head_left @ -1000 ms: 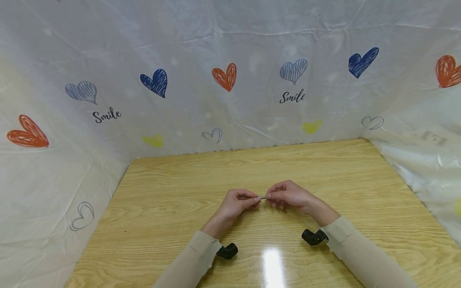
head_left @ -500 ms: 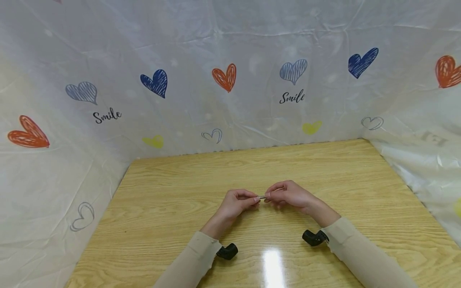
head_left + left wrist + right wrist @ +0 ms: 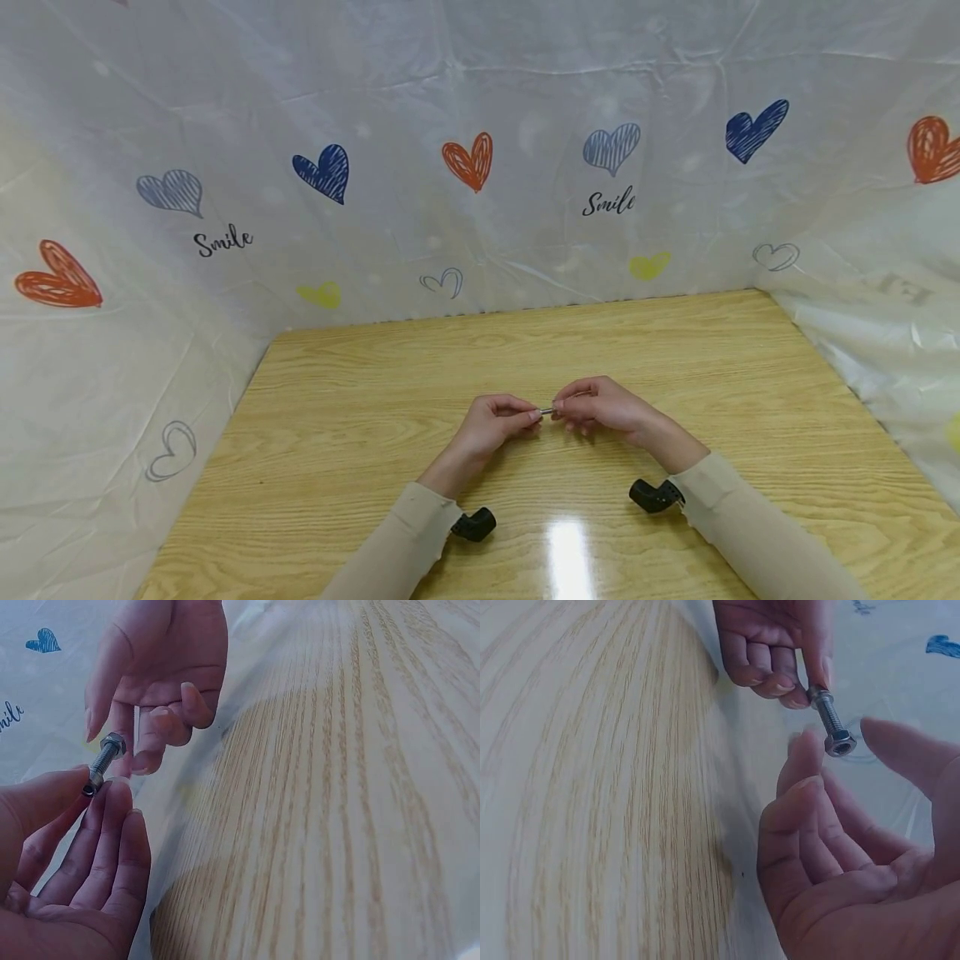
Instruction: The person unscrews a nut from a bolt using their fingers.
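Note:
Between the two hands, a silvery metal bolt [image 3: 547,411] is held up above the tabletop. In the left wrist view, the left hand [image 3: 487,425] pinches the bolt's head end between thumb and fingers, and the threaded shank [image 3: 103,759] sticks out towards the right hand. A hex nut [image 3: 841,744] sits on the shank's far end. Around that nut, the right hand [image 3: 607,406] holds its thumb and index finger apart; the right wrist view shows a gap between thumb and nut. Its other fingers are loosely bent below.
A wood-grain table [image 3: 360,417] lies under both hands. White sheeting [image 3: 525,100] printed with hearts and "Smile" stands behind and at both sides. Black wrist-mounted pieces jut inward from the left sleeve [image 3: 427,517] and the right sleeve [image 3: 705,479].
The right hand's fingers shift slightly around the nut end, the lower fingers drawing in and then spreading again. The left hand and the bolt stay in place.

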{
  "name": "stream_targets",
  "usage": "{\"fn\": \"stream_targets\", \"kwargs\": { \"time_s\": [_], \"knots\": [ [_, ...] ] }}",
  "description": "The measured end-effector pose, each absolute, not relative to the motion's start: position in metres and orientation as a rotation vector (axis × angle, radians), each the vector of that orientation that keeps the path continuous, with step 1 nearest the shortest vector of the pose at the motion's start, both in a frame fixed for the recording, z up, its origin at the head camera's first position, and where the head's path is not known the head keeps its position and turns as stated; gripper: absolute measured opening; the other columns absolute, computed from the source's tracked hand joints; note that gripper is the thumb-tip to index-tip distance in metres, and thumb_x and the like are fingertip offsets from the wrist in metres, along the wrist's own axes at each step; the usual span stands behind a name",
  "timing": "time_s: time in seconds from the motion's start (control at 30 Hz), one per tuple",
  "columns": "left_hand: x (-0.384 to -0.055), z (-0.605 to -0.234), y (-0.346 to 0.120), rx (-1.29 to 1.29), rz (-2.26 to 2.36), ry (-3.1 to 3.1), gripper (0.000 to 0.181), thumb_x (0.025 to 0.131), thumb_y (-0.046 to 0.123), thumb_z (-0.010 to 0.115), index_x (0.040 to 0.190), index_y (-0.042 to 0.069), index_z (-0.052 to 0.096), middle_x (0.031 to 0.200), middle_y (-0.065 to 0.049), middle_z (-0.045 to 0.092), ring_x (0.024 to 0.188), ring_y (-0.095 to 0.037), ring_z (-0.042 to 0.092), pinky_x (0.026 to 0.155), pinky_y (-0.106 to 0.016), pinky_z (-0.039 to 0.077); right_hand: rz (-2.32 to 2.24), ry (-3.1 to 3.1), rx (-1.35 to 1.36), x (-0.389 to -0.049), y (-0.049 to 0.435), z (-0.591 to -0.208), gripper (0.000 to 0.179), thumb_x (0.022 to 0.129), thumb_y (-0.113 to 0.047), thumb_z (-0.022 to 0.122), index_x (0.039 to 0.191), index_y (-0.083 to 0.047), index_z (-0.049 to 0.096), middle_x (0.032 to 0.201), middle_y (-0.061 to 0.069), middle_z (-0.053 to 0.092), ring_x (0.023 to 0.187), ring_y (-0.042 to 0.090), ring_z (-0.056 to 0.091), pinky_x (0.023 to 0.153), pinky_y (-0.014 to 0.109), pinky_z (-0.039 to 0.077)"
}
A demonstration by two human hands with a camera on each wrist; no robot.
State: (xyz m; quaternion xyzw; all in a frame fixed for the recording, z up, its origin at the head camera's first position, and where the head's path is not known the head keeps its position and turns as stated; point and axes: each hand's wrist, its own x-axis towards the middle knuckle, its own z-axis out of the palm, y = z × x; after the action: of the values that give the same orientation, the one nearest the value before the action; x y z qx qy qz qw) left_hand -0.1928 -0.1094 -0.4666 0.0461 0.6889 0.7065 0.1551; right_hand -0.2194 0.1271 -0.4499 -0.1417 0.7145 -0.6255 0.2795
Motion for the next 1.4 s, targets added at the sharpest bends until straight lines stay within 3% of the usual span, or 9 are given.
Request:
{"fn": "stream_targets", "kwargs": {
  "time_s": [0.3,0.5,0.67,0.97,1.27,1.4],
  "knots": [
    [-0.1923,-0.4654,-0.1091,0.139,2.024,1.975,0.017,0.094,0.003,0.073,0.106,-0.009,0.074,0.102,-0.025,0.075,0.093,-0.028,0.075,0.088,-0.043,0.063,-1.65,1.937,-0.341,-0.2195,0.1251,-0.4496,0.036,0.104,-0.023,0.061,0.117,0.01,0.069,0.094,0.014,0.076,0.069,0.012,0.063,0.057,0.024,0.048],
    [-0.1925,-0.4662,-0.1099,0.136,2.033,1.966,0.017,0.094,0.001,0.073,0.106,-0.01,0.074,0.1,-0.025,0.075,0.091,-0.028,0.075,0.088,-0.043,0.063,-1.685,1.903,-0.384,-0.2194,0.1256,-0.45,0.029,0.103,-0.015,0.063,0.118,0.01,0.067,0.101,0.019,0.075,0.069,0.013,0.061,0.056,0.024,0.047],
    [-0.192,-0.4667,-0.1103,0.133,2.033,1.972,0.017,0.094,0.001,0.072,0.107,-0.011,0.073,0.1,-0.024,0.075,0.091,-0.029,0.075,0.087,-0.043,0.063,-1.683,1.888,-0.362,-0.2192,0.1252,-0.4506,0.033,0.104,-0.017,0.062,0.122,0.009,0.065,0.107,0.022,0.074,0.071,0.013,0.062,0.056,0.023,0.047],
    [-0.1925,-0.4677,-0.1102,0.128,2.02,1.974,0.018,0.094,0.003,0.073,0.107,-0.009,0.073,0.098,-0.018,0.076,0.093,-0.028,0.075,0.087,-0.041,0.063,-1.636,1.913,-0.295,-0.2185,0.1237,-0.4484,0.038,0.104,-0.026,0.062,0.114,0.01,0.071,0.086,0.008,0.076,0.063,0.009,0.06,0.055,0.022,0.045],
    [-0.1925,-0.4664,-0.1109,0.119,2.0,1.979,0.015,0.095,0.004,0.073,0.106,-0.006,0.075,0.104,-0.025,0.074,0.094,-0.029,0.075,0.087,-0.041,0.063,-1.684,1.87,-0.365,-0.2183,0.1261,-0.4476,0.034,0.104,-0.014,0.06,0.126,0.012,0.061,0.105,0.017,0.073,0.068,0.012,0.059,0.056,0.023,0.046],
    [-0.1922,-0.4658,-0.1104,0.111,1.998,1.979,0.014,0.094,0.004,0.073,0.105,-0.005,0.076,0.102,-0.023,0.075,0.093,-0.027,0.075,0.086,-0.04,0.063,-1.668,1.882,-0.362,-0.2183,0.1253,-0.4482,0.037,0.105,-0.018,0.06,0.124,0.012,0.063,0.102,0.015,0.074,0.067,0.011,0.059,0.055,0.022,0.045]
  ]
}}
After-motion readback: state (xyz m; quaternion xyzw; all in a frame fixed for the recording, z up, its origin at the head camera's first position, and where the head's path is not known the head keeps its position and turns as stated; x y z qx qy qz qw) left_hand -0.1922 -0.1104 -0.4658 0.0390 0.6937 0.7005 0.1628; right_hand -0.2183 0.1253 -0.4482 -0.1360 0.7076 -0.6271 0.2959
